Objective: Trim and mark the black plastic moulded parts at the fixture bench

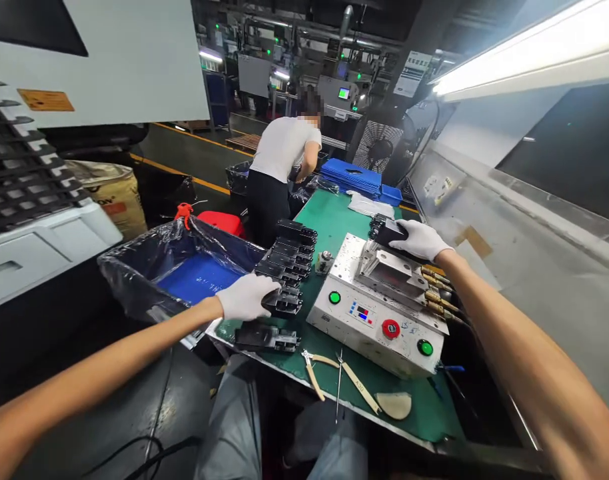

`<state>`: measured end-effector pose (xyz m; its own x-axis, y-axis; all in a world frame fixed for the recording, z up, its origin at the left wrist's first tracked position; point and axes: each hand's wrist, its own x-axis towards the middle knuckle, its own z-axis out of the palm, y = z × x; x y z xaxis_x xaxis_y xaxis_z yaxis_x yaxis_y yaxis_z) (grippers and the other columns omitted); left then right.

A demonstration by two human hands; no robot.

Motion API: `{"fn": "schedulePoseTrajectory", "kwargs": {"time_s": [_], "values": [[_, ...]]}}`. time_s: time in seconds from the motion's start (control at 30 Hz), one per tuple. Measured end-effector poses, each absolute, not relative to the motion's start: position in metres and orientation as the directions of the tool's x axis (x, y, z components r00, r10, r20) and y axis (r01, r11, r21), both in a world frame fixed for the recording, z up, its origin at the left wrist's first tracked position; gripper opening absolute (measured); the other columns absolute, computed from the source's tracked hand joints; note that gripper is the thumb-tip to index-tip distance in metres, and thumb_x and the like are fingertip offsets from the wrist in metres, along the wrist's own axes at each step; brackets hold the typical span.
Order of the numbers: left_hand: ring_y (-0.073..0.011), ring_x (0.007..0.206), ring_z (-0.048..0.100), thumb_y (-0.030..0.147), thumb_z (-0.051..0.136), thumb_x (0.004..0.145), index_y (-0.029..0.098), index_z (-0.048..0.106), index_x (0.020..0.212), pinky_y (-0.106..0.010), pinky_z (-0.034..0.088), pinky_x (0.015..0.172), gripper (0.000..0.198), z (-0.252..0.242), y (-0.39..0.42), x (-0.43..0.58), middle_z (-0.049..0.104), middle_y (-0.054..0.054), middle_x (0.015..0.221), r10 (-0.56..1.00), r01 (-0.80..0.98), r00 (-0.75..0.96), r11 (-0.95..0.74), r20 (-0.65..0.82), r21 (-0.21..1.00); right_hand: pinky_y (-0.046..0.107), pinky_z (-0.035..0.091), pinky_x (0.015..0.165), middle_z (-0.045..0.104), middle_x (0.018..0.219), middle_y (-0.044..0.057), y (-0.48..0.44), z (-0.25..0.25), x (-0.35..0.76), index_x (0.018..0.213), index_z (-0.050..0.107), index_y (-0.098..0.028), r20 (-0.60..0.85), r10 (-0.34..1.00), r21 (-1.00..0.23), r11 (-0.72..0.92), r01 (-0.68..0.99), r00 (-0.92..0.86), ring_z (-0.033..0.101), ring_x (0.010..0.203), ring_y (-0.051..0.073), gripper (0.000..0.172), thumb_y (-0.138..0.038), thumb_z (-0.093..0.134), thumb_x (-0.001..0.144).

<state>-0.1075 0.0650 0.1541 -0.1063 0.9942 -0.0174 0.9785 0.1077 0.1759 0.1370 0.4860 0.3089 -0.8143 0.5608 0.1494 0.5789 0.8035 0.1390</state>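
risk, near edge: the loose black part [267, 338] lies at the green mat's [424, 407] near rim, at 6 o'clock of the left hand [247, 297]; i judge a forearm brush could knock it to the floor.
risk, row: the left hand curls over the row-end black part [286, 304]; a sideways tug could scatter the row of black parts [290, 252] at its 1 o'clock.
left grip: fingers bent over it; true hold unclear.
risk, fixture: the right hand [418, 239] is closed on the far black part [384, 231], at its 9 o'clock, by the press fixture's [379, 313] far edge; a skewed seat could jam.
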Motion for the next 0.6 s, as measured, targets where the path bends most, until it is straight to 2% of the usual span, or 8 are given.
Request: {"fn": "schedulePoseTrajectory", "kwargs": {"time_s": [0.13,0.23,0.3,0.37,0.43,0.47,0.53,0.6], "values": [[-0.0359,0.109,0.072,0.049,0.080,0.075,0.021,0.063,0.138,-0.045,0.055,0.093,0.071,0.102,0.062,-0.121,0.075,-0.013,0.119,0.994,0.964,-0.098,0.104,-0.036,0.246,0.037,0.049,0.095,0.070,0.135,0.017,0.480,0.307,0.136,0.146,0.060,-0.014,0.182,0.559,0.139,0.800,0.584,-0.809,0.067,0.117,0.032,0.071,-0.048,0.074,0.086],[-0.0343,0.112,0.071,0.052,0.069,0.085,0.024,0.060,0.145,-0.045,0.054,0.096,0.066,0.090,0.058,-0.124,0.074,-0.012,0.127,0.998,0.951,-0.065,0.069,-0.024,0.302,0.038,0.050,0.090,0.073,0.127,0.016,0.475,0.319,0.136,0.139,0.065,-0.014,0.186,0.566,0.121,0.798,0.590,-0.803,0.069,0.110,0.030,0.064,-0.043,0.077,0.084],[-0.0339,0.119,0.068,0.058,0.058,0.092,0.024,0.058,0.147,-0.046,0.052,0.102,0.065,0.087,0.049,-0.119,0.071,-0.013,0.134,0.998,0.940,-0.066,0.060,0.007,0.335,0.038,0.050,0.082,0.076,0.117,0.017,0.473,0.344,0.139,0.126,0.071,-0.014,0.309,0.587,0.086,0.767,0.636,-0.749,0.070,0.101,0.027,0.050,-0.041,0.079,0.084],[-0.0390,0.133,0.059,0.070,0.058,0.087,0.020,0.053,0.151,-0.054,0.043,0.113,0.081,0.085,0.038,-0.110,0.063,-0.019,0.146,0.997,0.937,-0.075,0.058,0.036,0.343,0.040,0.048,0.075,0.076,0.107,0.019,0.469,0.381,0.143,0.114,0.073,-0.014,0.506,0.592,0.039,0.711,0.702,-0.627,0.070,0.096,0.027,0.042,-0.048,0.075,0.088],[-0.0464,0.141,0.049,0.078,0.069,0.070,0.017,0.047,0.154,-0.065,0.032,0.120,0.106,0.083,0.030,-0.098,0.054,-0.025,0.153,0.996,0.950,-0.071,0.052,0.051,0.308,0.044,0.046,0.073,0.075,0.105,0.021,0.455,0.420,0.144,0.108,0.073,-0.017,0.625,0.557,0.045,0.674,0.737,-0.547,0.071,0.098,0.029,0.050,-0.063,0.068,0.089],[-0.0479,0.139,0.050,0.076,0.074,0.064,0.016,0.046,0.154,-0.067,0.030,0.120,0.112,0.083,0.028,-0.094,0.054,-0.027,0.152,0.996,0.959,-0.061,0.043,0.057,0.282,0.045,0.046,0.074,0.074,0.104,0.020,0.441,0.435,0.143,0.105,0.072,-0.019,0.644,0.524,0.082,0.678,0.731,-0.558,0.071,0.100,0.031,0.054,-0.070,0.066,0.087],[-0.0458,0.128,0.057,0.065,0.078,0.063,0.014,0.047,0.153,-0.064,0.037,0.114,0.108,0.084,0.030,-0.090,0.060,-0.027,0.141,0.997,0.974,-0.039,0.022,0.069,0.227,0.047,0.048,0.077,0.072,0.102,0.017,0.398,0.447,0.134,0.105,0.071,-0.023,0.632,0.408,0.180,0.750,0.637,-0.659,0.070,0.101,0.033,0.055,-0.074,0.068,0.084],[-0.0419,0.118,0.062,0.055,0.080,0.064,0.011,0.048,0.151,-0.058,0.044,0.108,0.103,0.087,0.033,-0.093,0.064,-0.026,0.131,0.997,0.979,-0.005,-0.012,0.083,0.205,0.047,0.050,0.082,0.071,0.105,0.015,0.337,0.430,0.119,0.120,0.070,-0.023,0.590,0.279,0.191,0.863,0.467,-0.757,0.067,0.102,0.033,0.054,-0.062,0.077,0.084]]}}
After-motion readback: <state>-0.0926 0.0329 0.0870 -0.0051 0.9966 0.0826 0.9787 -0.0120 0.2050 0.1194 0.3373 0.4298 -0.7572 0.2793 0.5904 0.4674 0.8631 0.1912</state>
